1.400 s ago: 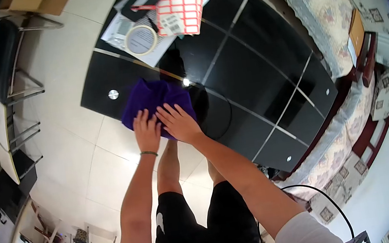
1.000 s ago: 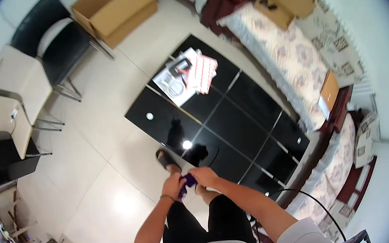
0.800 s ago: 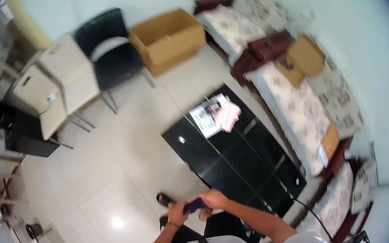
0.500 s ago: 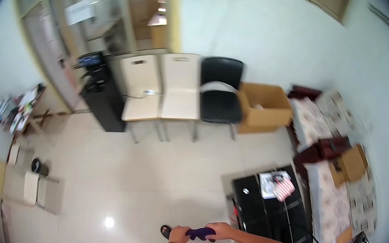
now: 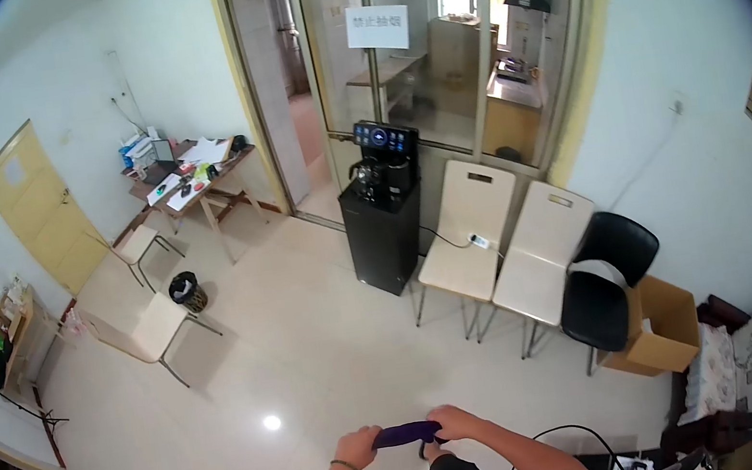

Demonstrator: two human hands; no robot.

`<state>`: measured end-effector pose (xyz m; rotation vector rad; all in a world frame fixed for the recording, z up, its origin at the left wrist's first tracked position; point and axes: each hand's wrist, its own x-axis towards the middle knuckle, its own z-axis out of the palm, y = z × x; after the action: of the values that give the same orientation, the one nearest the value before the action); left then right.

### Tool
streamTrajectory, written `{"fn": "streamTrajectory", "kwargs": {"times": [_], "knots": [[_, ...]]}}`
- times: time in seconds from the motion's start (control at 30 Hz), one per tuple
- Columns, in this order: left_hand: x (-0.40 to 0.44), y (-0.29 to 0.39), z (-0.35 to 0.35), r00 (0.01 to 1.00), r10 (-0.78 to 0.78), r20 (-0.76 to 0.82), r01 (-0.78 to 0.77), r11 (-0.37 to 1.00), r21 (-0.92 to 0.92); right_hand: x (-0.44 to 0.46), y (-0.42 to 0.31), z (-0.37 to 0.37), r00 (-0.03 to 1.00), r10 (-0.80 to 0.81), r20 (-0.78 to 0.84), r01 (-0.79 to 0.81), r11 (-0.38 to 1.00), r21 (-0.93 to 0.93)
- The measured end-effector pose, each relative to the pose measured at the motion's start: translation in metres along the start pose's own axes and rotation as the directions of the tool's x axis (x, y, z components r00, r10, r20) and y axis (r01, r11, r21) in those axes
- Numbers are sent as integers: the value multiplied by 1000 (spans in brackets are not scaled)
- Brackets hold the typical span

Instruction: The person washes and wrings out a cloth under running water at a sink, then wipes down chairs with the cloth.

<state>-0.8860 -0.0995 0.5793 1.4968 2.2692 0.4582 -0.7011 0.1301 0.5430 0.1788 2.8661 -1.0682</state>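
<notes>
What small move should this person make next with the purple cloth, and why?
Probably a short step forward, I'd say: the left hand and right hand hold the purple cloth between them, and bare floor lies ahead.

From here in the room, I see a yellow door [image 5: 47,211] at the far left, with a desk [image 5: 231,164] holding papers [image 5: 206,151] to its right. Nearer stand 2 pale seats [image 5: 159,326], 1 beside a dark bin [image 5: 188,294]. A black cabinet [image 5: 386,238] stands before glass panels [image 5: 338,56] bearing 1 white sign [image 5: 378,28]. Right of it, 2 cream chairs [image 5: 460,266] and 1 black chair [image 5: 593,302] lead to an open cardboard box [image 5: 665,349].
</notes>
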Motion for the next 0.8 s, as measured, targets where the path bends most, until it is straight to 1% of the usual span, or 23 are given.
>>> {"fn": "streamTrajectory", "kwargs": {"times": [0.03, 0.07, 0.17, 0.27, 0.37, 0.4, 0.43, 0.5, 0.53, 0.6, 0.63, 0.7, 0.73, 0.8], "knots": [[22, -15, -15, 999, -12, -48, 11, 1000, -11, 28, 8, -12, 998, 49, 48, -54, 994, 91], [43, -34, -25, 995, -26, -92, 24, 999, -25, 58, 21, -26, 994, 29, 107, -41, 993, 112], [111, -92, -56, 995, -27, -95, 33, 998, 59, 155, 64, -59, 989, -15, 144, -17, 976, 218], [167, -137, -89, 969, -213, -124, 217, 976, 21, 260, 86, -112, 954, -19, 300, -60, 966, 251], [206, -180, -131, 933, -174, -315, 165, 985, -55, 366, 85, -158, 904, -135, 406, 32, 967, 251], [213, -181, -156, 901, -249, -356, 202, 966, -164, 398, 71, -180, 892, -174, 417, 98, 975, 198], [217, -182, -178, 875, -350, -335, 259, 922, -287, 429, 62, -192, 850, -197, 489, 125, 976, 177], [239, -206, -208, 811, -521, -266, 338, 788, -514, 506, 62, -204, 754, -226, 616, 181, 974, 135], [250, -222, -223, 803, -572, -170, 372, 703, -606, 543, 60, -212, 752, -215, 623, 173, 977, 128], [276, -255, -246, 777, -605, -176, 358, 654, -666, 616, 63, -215, 752, -186, 632, 144, 983, 118], [292, -275, -260, 770, -613, -177, 351, 638, -686, 655, 70, -216, 775, -271, 571, 229, 962, 147], [332, -330, -276, 776, -584, -239, 267, 647, -714, 729, 91, -213, 802, -425, 420, 383, 905, 185], [344, -351, -296, 787, -564, -252, 238, 653, -719, 762, 78, -235, 793, -394, 465, 367, 918, 151], [388, -419, -323, 835, -488, -256, 186, 687, -702, 828, 58, -270, 811, -188, 554, 126, 981, 149]]}}
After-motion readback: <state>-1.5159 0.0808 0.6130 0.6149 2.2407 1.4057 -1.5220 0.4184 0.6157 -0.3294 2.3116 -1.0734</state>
